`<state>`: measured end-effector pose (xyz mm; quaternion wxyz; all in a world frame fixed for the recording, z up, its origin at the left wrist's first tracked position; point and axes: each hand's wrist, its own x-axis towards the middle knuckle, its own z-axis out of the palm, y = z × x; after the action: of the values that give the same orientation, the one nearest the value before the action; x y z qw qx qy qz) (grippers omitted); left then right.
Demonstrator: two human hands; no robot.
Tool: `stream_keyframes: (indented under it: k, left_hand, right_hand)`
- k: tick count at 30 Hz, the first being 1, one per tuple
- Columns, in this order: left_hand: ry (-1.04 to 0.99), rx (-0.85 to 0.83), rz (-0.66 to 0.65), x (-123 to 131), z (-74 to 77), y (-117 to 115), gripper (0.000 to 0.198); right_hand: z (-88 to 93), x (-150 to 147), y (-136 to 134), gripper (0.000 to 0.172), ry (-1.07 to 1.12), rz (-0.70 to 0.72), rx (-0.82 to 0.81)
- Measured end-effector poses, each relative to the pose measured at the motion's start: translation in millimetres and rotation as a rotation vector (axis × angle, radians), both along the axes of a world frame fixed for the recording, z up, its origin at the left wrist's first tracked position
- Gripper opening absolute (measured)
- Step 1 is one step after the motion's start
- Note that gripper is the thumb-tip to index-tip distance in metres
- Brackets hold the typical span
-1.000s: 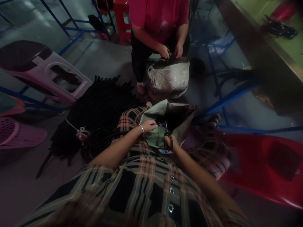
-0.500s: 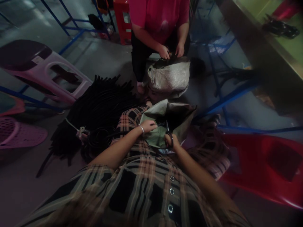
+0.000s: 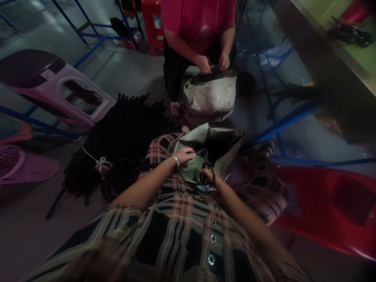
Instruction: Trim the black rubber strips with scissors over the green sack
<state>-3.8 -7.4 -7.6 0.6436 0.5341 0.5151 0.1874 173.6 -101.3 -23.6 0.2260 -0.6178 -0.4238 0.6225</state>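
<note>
My right hand [image 3: 214, 176] is closed around the black handles of a pair of scissors [image 3: 208, 172], whose blades point up over the sack. Pinched in my left hand [image 3: 185, 155] is a thin black strip [image 3: 200, 151], its free end reaching right toward the scissors. Both hands are above the mouth of an open pale sack [image 3: 190, 170] between my knees. The inside of the sack is dark, so its contents do not show. On the floor to the left lies a big tied bundle of black strips [image 3: 117, 133].
Opposite me sits a person in a pink shirt [image 3: 199, 23], hands over another pale sack [image 3: 211, 96]. A pink stool [image 3: 88, 90] and pink basket [image 3: 35, 164] are on the left. A red chair [image 3: 317, 192] and blue metal frame [image 3: 282, 125] stand on the right.
My right hand has shifted slightly left and turned, and the scissor blades show less clearly. My left hand has moved very little and still holds the strip.
</note>
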Motion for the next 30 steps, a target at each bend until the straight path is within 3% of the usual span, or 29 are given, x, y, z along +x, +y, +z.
stream_keyframes:
  k: [13,30]
  left_hand:
    - [0.056,0.062,-0.055,9,5.2,-9,0.029]
    - [0.126,0.151,-0.122,11,5.8,-7,0.024]
  right_hand:
    - [6.2,-2,0,0.020,-0.012,0.013,-0.048]
    - [14.4,2,1,0.023,-0.137,0.067,0.063]
